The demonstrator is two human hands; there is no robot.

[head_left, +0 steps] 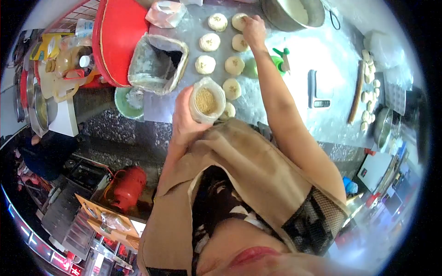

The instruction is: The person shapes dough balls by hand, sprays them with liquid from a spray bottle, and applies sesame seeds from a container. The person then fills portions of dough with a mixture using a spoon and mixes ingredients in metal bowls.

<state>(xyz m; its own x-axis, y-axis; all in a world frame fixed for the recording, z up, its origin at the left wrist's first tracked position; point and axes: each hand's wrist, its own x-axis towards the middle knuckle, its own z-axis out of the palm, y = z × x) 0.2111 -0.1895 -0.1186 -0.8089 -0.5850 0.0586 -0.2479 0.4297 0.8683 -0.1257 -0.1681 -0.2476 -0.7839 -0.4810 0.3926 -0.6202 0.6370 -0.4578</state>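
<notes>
My left hand [183, 117] is wrapped round a whitish plastic tub [221, 87] of small tan grains [206, 101] that look like sesame seeds. It is held near the table's front edge, partly over a dough round [228, 111]. At the far end of the right row, my right hand [254, 31] has its fingers bunched together on a dough round [239, 21]; whatever is between the fingertips is hidden. Two rows of flat pale dough rounds lie on the metal table, among them one in the left row [210, 42] and one speckled with tan bits [235, 66].
A lined bin [159, 87] and a large red container [115, 41] stand on the left. A metal pot [276, 14] of white powder sits at the back. Beyond my right forearm are a green bottle [277, 64], a scale [319, 87], a rolling pin [356, 94] and small dough pieces [365, 96].
</notes>
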